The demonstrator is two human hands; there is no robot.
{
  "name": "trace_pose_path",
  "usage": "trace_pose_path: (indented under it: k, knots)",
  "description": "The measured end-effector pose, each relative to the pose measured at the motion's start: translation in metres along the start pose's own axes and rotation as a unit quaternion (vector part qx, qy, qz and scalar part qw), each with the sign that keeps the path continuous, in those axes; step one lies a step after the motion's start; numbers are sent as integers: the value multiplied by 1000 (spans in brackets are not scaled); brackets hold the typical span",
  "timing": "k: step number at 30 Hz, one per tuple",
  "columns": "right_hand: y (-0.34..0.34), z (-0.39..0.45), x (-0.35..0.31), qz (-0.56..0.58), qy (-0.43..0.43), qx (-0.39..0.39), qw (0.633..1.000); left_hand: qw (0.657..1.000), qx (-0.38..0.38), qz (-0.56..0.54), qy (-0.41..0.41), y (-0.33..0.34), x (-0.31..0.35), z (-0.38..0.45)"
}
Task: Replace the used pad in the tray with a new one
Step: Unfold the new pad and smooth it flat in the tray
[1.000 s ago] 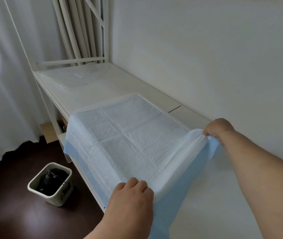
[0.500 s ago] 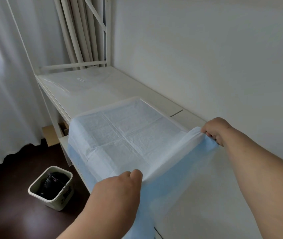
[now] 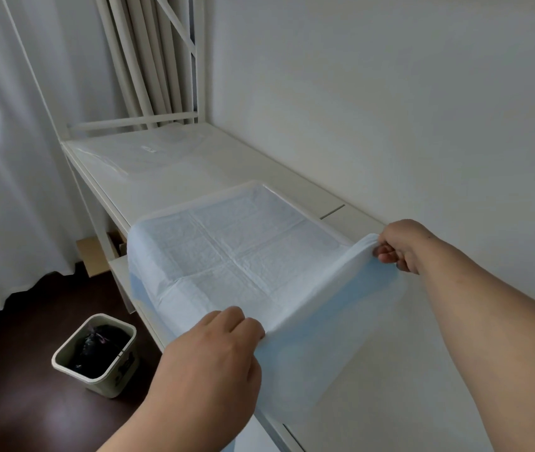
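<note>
A beige wastebasket (image 3: 95,353) lined with a dark bag stands on the dark floor beside the white counter (image 3: 194,164); a clear plastic package (image 3: 135,151) with an unreadable label lies at its far end. The quilted white pad (image 3: 237,256), blue-backed, spreads over the counter's middle. Left hand (image 3: 214,350) and right hand (image 3: 400,244) each pinch a near corner.

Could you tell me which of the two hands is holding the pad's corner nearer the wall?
The right hand; it pinches the pad beside the wall, while the left hand holds the corner at the shelf's front.
</note>
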State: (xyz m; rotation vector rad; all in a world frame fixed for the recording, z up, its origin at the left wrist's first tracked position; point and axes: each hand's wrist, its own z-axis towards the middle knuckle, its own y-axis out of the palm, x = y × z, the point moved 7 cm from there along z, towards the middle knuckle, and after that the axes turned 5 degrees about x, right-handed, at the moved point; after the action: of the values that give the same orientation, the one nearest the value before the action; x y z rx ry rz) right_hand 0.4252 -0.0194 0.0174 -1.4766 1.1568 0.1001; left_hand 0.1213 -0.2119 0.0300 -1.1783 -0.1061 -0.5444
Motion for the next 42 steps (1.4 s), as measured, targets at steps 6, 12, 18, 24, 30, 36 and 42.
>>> trace_pose_path:
  k: [6, 12, 18, 24, 30, 36, 42]
  knots:
    - [7, 0, 0, 85, -5, -24, 996, 999, 26, 29, -10, 5, -6, -2]
    - [7, 5, 4, 151, -20, -7, 988, 998, -4, 38, 54, 24, -11, -5]
    - [4, 13, 1, 141, -54, 28, 988, 998, -37, -13, 39, 24, -21, -7]
    - [3, 12, 0, 164, -47, 19, 985, 994, -8, -96, -57, 21, -33, -3]
    - [1, 18, -1, 234, -62, 23, 970, 999, -19, -23, -36, 20, -28, -2]
    - [14, 13, 29, 310, 20, -34, 950, 996, 37, 3, 83, 18, -4, -9]
    - [30, 10, 31, 285, 17, -66, 956, 995, 62, 8, 83, 14, -11, -9]
